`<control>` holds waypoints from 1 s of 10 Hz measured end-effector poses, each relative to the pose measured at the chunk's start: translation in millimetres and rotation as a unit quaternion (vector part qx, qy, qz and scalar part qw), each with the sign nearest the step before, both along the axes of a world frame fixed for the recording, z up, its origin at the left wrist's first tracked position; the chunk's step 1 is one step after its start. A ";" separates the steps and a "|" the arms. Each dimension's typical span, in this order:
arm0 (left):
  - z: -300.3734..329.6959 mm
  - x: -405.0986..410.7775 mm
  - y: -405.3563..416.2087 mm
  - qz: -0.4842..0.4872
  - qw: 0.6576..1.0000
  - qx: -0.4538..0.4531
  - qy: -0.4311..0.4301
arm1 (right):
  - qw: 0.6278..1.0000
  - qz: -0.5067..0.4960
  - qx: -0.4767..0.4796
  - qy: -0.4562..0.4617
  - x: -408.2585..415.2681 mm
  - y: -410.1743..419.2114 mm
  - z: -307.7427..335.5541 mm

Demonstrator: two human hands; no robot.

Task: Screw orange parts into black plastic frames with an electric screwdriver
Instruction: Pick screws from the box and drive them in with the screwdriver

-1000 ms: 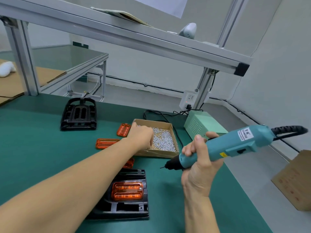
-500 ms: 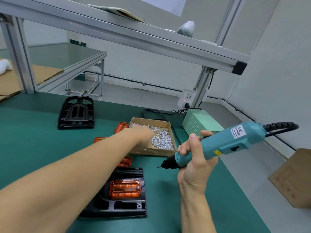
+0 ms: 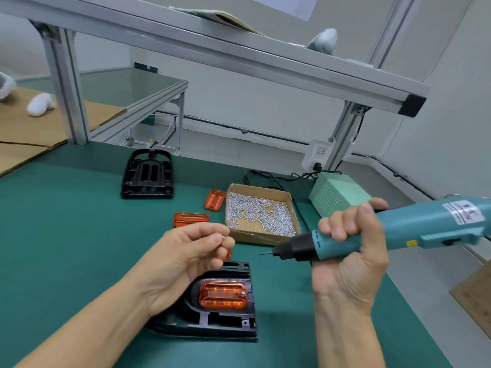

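Observation:
A black plastic frame [image 3: 225, 318] lies on the green mat near me with an orange part [image 3: 223, 294] seated in it. Above its far left corner my left hand [image 3: 186, 253] pinches a small screw [image 3: 223, 237] between thumb and fingertips. My right hand [image 3: 350, 251] grips a teal electric screwdriver [image 3: 398, 229], held nearly level with its bit pointing left toward the left hand. A cardboard box of screws [image 3: 259, 213] sits just beyond both hands.
A second black frame [image 3: 148, 176] lies further back on the mat. Two loose orange parts [image 3: 191, 219] [image 3: 215, 200] lie left of the box, another partly hidden behind my left hand. A pale green power unit [image 3: 337, 193] and cables sit at the back right.
My left hand has left the screw box and drawn back toward me over the near frame, now pinching a screw. The screwdriver has stayed in about the same place.

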State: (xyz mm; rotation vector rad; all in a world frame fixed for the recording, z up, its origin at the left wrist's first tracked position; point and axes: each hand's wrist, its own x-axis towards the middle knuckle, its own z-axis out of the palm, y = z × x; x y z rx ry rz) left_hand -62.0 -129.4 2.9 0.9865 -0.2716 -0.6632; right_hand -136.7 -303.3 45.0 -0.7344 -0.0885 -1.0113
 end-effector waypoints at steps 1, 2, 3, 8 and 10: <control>-3.9 -8.9 6.8 0.011 0.999 -0.016 0.048 | 0.999 0.024 0.010 -0.020 -0.4 11.3 10.7; -5.5 -14.2 7.2 -0.005 0.993 -0.057 0.102 | 0.998 0.044 0.012 -0.035 1.0 24.4 16.9; -6.8 -18.0 4.1 -0.024 0.985 -0.086 0.145 | 0.998 0.056 0.010 -0.041 3.1 35.1 19.4; -19.4 -19.7 3.9 -0.070 0.968 -0.140 0.198 | 0.998 0.057 -0.003 -0.029 4.9 44.0 17.0; -20.1 -24.4 -0.2 -0.006 0.985 -0.106 0.137 | 0.999 0.040 -0.015 -0.027 6.9 46.3 12.7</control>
